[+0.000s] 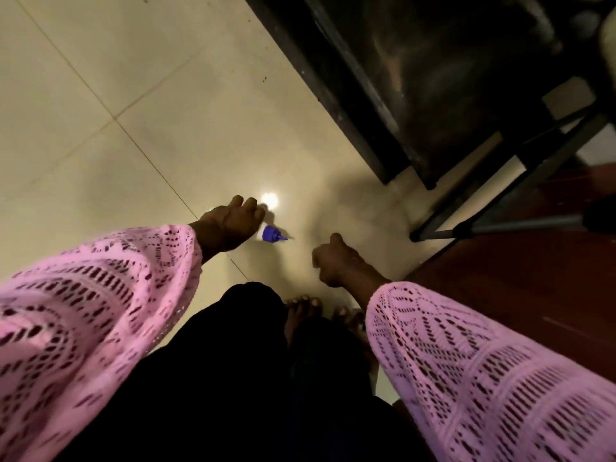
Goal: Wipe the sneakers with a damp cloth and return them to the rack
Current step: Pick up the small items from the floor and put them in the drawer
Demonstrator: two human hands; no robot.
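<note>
I look straight down at a cream tiled floor. My left hand (230, 225), in a pink lace sleeve, is closed around a small bottle with a purple nozzle cap (271, 234) that sticks out to the right of my fingers. My right hand (336, 261) hangs beside it with fingers curled into a loose fist and nothing visible in it. No sneakers and no cloth are in view.
A black metal rack or frame (416, 95) fills the upper right, its thin legs (493, 225) reaching the floor. A dark red mat or door surface (516, 288) lies at the right. My bare feet (310, 315) stand on the tiles below my hands.
</note>
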